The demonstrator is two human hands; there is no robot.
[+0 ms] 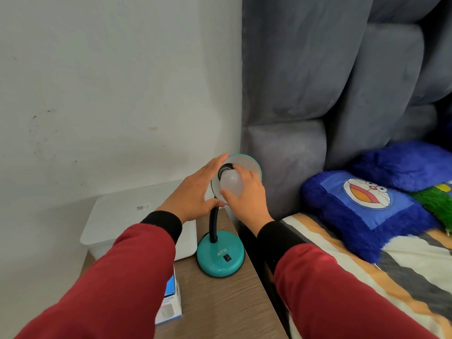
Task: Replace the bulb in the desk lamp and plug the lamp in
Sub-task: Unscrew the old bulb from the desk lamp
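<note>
The bulb [231, 183] sits at the socket inside the shade [252, 165] of the lamp [220, 255], which stands on the counter [220, 302]. The right grip [249, 194] curls its fingers round the bulb; the left grip [193, 192] lies straight-fingered against the shade's back. Old bulb or new, I cannot tell. No cord or plug shows, so plugging in seems left to do

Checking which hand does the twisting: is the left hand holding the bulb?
No, the right hand grips the bulb, while the left hand rests against the lamp shade.
</note>
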